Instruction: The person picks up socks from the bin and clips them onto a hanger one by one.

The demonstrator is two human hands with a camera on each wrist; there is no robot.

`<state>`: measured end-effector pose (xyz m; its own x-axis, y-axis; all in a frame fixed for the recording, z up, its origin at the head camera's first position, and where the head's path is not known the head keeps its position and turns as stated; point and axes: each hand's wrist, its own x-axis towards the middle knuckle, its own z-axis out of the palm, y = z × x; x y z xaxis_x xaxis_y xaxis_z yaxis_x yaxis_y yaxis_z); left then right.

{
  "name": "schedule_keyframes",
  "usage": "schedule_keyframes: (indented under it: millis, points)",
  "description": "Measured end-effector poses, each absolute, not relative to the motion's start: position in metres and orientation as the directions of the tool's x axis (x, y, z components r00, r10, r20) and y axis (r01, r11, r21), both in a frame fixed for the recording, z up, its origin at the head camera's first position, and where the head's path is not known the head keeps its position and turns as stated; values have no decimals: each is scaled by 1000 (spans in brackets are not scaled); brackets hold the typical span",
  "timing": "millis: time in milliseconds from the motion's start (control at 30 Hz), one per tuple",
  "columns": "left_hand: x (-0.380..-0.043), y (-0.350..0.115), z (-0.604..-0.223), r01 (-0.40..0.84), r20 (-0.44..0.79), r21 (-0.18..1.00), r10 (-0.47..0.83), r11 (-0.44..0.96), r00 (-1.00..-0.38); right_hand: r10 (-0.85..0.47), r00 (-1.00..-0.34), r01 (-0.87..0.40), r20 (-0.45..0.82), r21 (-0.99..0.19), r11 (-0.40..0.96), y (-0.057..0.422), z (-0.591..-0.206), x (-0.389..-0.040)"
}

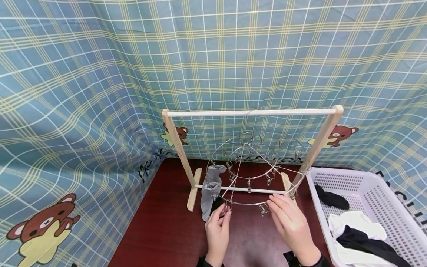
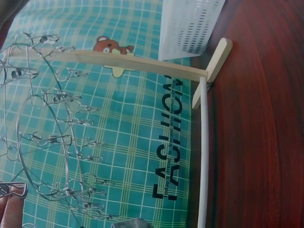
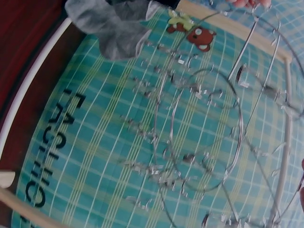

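Observation:
A round metal clip hanger point(image 1: 248, 178) with two wire rings hangs by its hook from the wooden rack. My left hand point(image 1: 217, 231) pinches a metal clip point(image 1: 227, 207) at the front of the outer ring; the right wrist view shows those fingertips point(image 3: 251, 3) at its top edge. My right hand point(image 1: 291, 222) is at the ring's front right, with fingers extended against the wire and its thumb hidden. A sheer grey sock point(image 1: 211, 191) hangs from clips on the left. Something black point(image 1: 217, 203) shows behind it, partly covered.
The rack's white top bar point(image 1: 207, 113) and wooden posts point(image 1: 181, 148) frame the hanger. To the right, a white plastic basket point(image 1: 315, 207) holds black socks point(image 1: 331, 197) and white cloth point(image 1: 358, 224). Plaid curtain fabric point(image 1: 213, 74) surrounds the dark red table point(image 1: 150, 222).

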<state>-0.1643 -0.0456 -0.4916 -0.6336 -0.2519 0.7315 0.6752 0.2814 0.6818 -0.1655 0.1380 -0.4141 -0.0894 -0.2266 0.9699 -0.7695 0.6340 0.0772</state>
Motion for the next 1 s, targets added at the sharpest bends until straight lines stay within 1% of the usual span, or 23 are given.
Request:
schedule_keyframes:
  millis: [133, 267, 567, 733, 800, 1000]
  points:
    - [-164, -44, -491, 669, 726, 687, -245, 282, -643, -182, -68, -750, 981, 70, 658, 153, -414, -166]
    - [-165, -44, -491, 688, 741, 671, -241, 276, -627, -147, -75, -721, 986, 48, 691, 173, -418, -167]
    - [-165, -44, -491, 693, 747, 665, -245, 276, -619, -161, -191, -585, 968, 20, 811, 231, -436, -167]
    - [-165, -45, -493, 686, 740, 673, -251, 278, -624, -151, -274, -515, 950, -12, 857, 259, -450, -165]
    - [-165, -45, -494, 682, 737, 676, -253, 280, -627, -149, -286, -503, 946, -16, 864, 265, -452, -166]
    - [-164, -47, -495, 684, 740, 673, -250, 281, -625, -144, -286, -488, 947, -14, 873, 275, -443, -176]
